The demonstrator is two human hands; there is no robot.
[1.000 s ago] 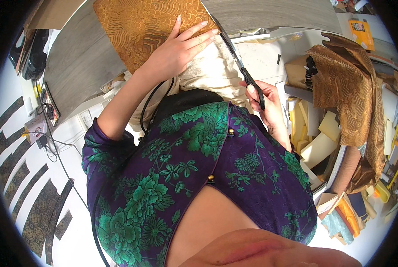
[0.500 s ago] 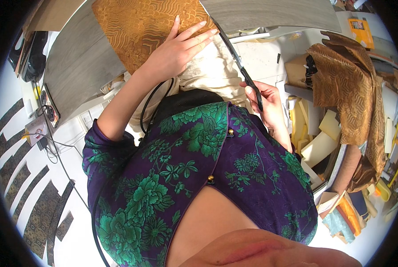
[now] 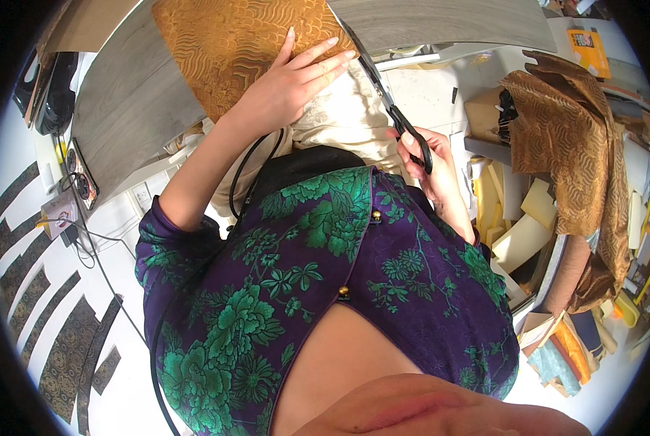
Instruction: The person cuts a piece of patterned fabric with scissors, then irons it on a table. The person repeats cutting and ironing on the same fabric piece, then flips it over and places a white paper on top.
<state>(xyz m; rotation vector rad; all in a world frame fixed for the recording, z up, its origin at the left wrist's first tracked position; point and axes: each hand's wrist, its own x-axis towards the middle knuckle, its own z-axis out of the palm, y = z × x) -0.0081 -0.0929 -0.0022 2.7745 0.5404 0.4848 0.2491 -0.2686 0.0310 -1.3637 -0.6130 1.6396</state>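
The grey tabletop (image 3: 121, 109) spreads widest, under and beyond both hands. On it lies the gold brocade fabric (image 3: 230, 43), running out from beneath the left hand's fingers. Brown patterned cloth (image 3: 565, 145) hangs well off to the right of the scissor grip. The left hand (image 3: 296, 80) presses flat and open-fingered on the gold fabric's edge. The right hand (image 3: 430, 163) is closed through the handles of the black scissors (image 3: 390, 105), blades pointing up beside the left fingertips.
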